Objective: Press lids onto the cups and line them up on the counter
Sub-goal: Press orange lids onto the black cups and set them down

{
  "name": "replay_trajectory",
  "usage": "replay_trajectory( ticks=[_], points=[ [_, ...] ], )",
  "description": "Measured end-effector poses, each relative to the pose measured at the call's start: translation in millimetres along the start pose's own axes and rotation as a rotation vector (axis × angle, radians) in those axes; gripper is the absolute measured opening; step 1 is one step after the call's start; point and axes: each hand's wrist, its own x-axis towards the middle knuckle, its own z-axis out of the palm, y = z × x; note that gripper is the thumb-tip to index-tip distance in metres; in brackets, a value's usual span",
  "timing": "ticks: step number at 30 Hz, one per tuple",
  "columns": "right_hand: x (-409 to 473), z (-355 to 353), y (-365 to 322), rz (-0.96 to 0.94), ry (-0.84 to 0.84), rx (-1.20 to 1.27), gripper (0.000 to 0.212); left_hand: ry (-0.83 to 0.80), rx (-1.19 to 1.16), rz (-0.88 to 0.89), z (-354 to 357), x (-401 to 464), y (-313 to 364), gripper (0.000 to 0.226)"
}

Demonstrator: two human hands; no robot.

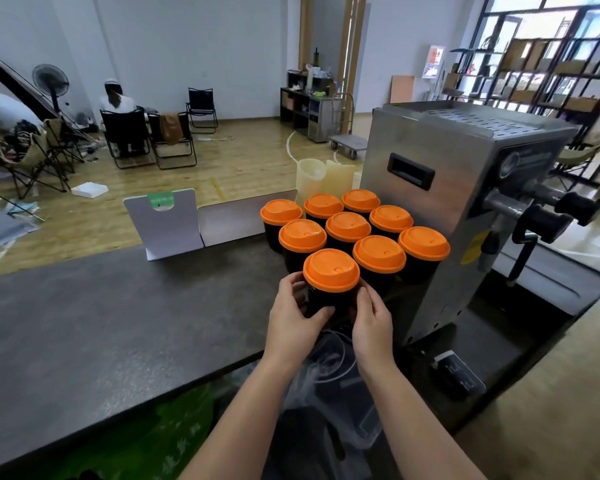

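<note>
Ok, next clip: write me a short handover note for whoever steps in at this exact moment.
Hands: left hand and right hand both grip the sides of the nearest cup, which already wears an orange lid.
Things: eight more lidded cups stand grouped on the dark counter, beside the steel machine.
Done: all nine cups in view have lids on.
Left: settle the held cup into line with the others. Something clear sits below the counter edge, too blurred to say whether more cups wait there.
</note>
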Motion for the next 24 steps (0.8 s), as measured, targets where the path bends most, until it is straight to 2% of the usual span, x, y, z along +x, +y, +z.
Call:
replay_trajectory(
  ticks=[5,9,17,24],
  points=[
    [-21.5,-9.4,15.9,0.069,0.079,0.068,0.035,0.055,0.04,0.004,-21.1,-12.8,-3.9,0.054],
    [-63.3,1.3,13.5,0.077,0.13,0.119,0.029,0.177,0.061,0.033,-53.3,-27.2,-11.7,0.044],
    [-112.0,71.2,-3.8,0.043,-0.128,0.198,0.028,0.446,0.003,-0.048,-146.3,-59.4,-33.2,0.034],
    [-185.0,159.5,-24.8,0.042,-0.32,0.24,0.029,0.669,-0.088,-0.08,-274.4,-121.9,-36.7,0.029]
  ],
)
